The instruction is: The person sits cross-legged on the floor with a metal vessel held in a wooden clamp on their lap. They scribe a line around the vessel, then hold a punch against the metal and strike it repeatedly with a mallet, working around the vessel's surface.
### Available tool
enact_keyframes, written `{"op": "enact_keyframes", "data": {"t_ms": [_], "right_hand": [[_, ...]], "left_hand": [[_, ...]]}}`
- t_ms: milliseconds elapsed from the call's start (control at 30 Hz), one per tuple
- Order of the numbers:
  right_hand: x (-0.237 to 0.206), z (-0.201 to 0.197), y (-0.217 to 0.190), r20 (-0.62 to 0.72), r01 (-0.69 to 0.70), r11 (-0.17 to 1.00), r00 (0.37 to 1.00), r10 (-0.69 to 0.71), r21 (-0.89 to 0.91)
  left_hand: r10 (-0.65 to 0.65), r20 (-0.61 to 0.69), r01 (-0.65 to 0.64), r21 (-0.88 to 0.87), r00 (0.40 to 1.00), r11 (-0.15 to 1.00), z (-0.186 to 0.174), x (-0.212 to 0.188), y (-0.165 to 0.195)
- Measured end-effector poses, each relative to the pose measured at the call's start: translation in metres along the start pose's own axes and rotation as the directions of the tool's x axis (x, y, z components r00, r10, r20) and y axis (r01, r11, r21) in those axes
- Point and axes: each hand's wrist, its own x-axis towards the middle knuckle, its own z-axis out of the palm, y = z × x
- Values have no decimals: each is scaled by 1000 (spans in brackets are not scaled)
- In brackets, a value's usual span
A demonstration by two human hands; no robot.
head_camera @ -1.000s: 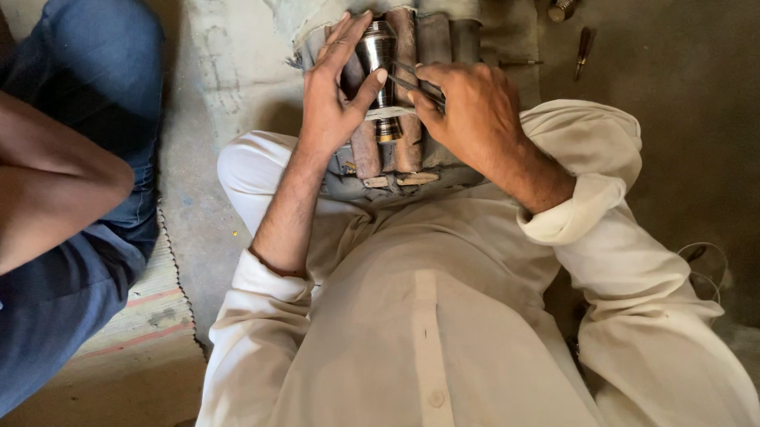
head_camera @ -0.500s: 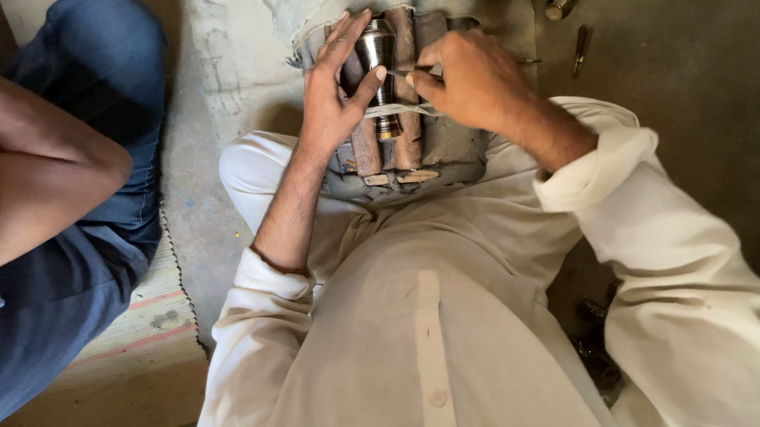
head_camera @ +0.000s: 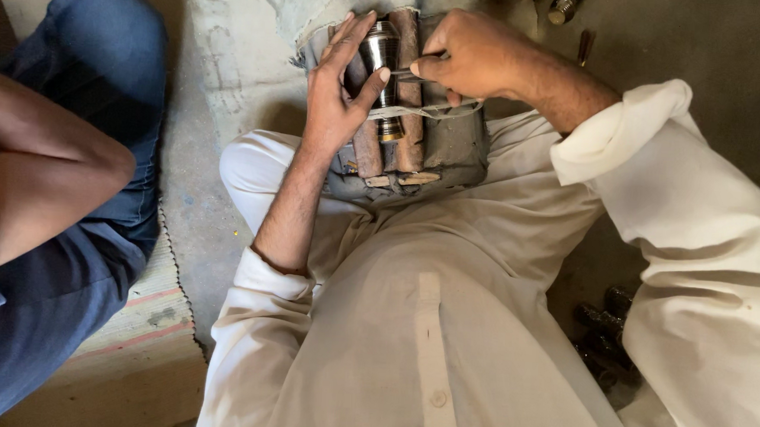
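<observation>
A shiny steel cylinder lies between two rusty brown bars on a grey padded block in front of my lap. My left hand wraps around the cylinder, thumb pressed against its right side. My right hand is closed on a thin metal tool whose tip meets the cylinder. A pale cord runs across the bars under my right hand.
Another person in blue clothes sits at the left, arm folded over a knee. Metal parts lie on the dark floor at the top right. Dark bolts rest by my right side. A woven mat lies at the lower left.
My right hand has moved left and up across the block, and my right sleeve has swung outward. My left hand stays on the cylinder. The view has shifted slightly.
</observation>
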Motion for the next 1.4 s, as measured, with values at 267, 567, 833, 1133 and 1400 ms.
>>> {"op": "enact_keyframes", "data": {"t_ms": [267, 567, 833, 1133, 1400], "right_hand": [[20, -4, 9, 122, -68, 989, 991, 52, 134], [25, -12, 15, 76, -31, 997, 997, 26, 69], [25, -2, 4, -218, 233, 913, 924, -316, -334], [15, 73, -17, -283, 115, 518, 728, -624, -847], [0, 57, 9, -343, 166, 696, 776, -529, -699]], "left_hand": [[5, -5, -5, 18, 1000, 1000, 1, 0, -2], [10, -22, -9, 9, 1000, 1000, 3, -2, -2], [3, 0, -3, 17, 1000, 1000, -5, -3, -6], [7, 34, -8, 22, 999, 1000, -12, -3, -13], [-26, 52, 21, 93, 998, 995, -9, 7, -13]]}}
